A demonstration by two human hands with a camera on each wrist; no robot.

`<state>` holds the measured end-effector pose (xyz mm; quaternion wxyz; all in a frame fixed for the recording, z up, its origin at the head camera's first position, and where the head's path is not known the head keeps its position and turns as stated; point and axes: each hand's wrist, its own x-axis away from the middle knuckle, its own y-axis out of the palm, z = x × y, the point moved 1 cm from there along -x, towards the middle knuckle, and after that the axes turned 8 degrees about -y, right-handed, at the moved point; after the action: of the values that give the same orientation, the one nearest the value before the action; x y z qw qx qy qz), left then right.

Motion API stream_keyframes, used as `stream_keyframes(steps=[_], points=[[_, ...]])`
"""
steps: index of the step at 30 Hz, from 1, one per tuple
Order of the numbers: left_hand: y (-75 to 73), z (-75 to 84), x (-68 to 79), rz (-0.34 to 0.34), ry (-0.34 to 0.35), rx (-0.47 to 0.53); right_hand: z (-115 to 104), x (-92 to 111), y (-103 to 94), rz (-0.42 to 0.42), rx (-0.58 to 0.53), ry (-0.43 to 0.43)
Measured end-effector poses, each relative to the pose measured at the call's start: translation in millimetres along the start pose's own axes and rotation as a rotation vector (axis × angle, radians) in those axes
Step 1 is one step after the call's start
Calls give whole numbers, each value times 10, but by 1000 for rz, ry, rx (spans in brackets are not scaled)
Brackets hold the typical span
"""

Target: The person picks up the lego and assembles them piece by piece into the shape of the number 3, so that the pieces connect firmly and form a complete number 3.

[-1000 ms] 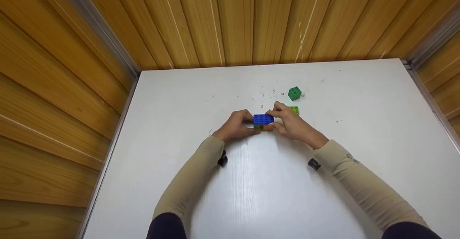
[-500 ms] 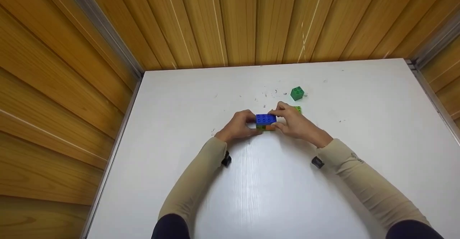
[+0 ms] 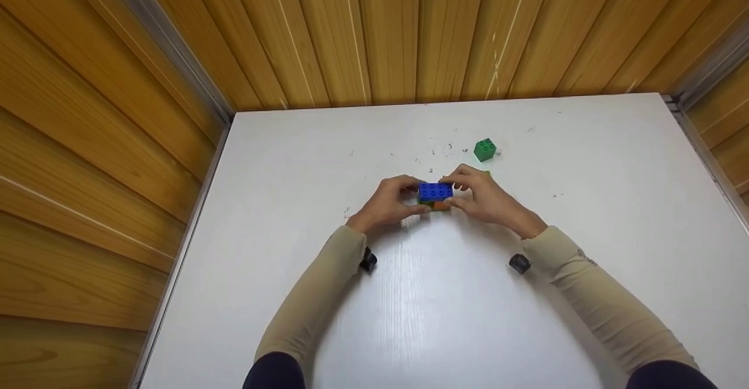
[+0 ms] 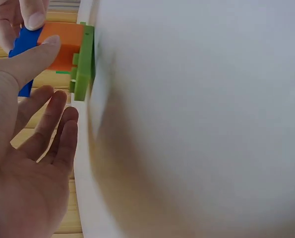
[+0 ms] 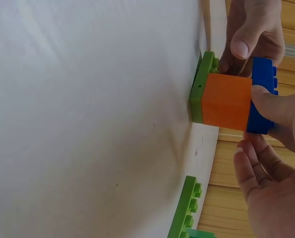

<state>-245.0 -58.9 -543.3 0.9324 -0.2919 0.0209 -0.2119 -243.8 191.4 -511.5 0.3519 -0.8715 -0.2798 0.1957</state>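
Head: blue brick [image 3: 436, 191] is seen atop orange brick [image 3: 442, 205], over table [image 3: 386, 307], betw. L hand [image 3: 386, 203] & R hand [image 3: 490, 200]; green block [image 3: 484, 150] is placed well apart, beyond R hand. Blue brick is pinched at its R end by R thumb & fingertip; L hand is curved about the other end, contact not resolved. L wrist: green plate [image 4: 86, 59] is seen under orange brick, w/ studs bare at L end; above them blue brick is overhung past orange, unsupported. L fingers are seen loosely bent, nothing clearly gripped; L thumb is seen in front of orange face, touch or gap can't be told. Risk (judged): if overhang is pressed from L, blue brick could be levered up at R end, nothing being set beneath it. R wrist: R thumb is seen on blue brick's near side, by the blue/orange seam; full stud seating can't be confirmed. If only partly seated, blue brick could be skewed or popped loose by an uneven R push. Also poss.: stack slid or tipped on glossy surface if plate isn't braced. 2nd lt-green plate [image 5: 183, 206] is seen nearby on R side; might be knocked if R hand is swung outward.
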Motion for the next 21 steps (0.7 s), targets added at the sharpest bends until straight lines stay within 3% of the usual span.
stream_keyframes(steps=[15, 21], points=[[24, 42, 28, 63, 95, 118, -38, -35, -6, -16, 28, -37], [27, 30, 40, 78, 94, 165, -47, -45, -3, -14, 16, -37]])
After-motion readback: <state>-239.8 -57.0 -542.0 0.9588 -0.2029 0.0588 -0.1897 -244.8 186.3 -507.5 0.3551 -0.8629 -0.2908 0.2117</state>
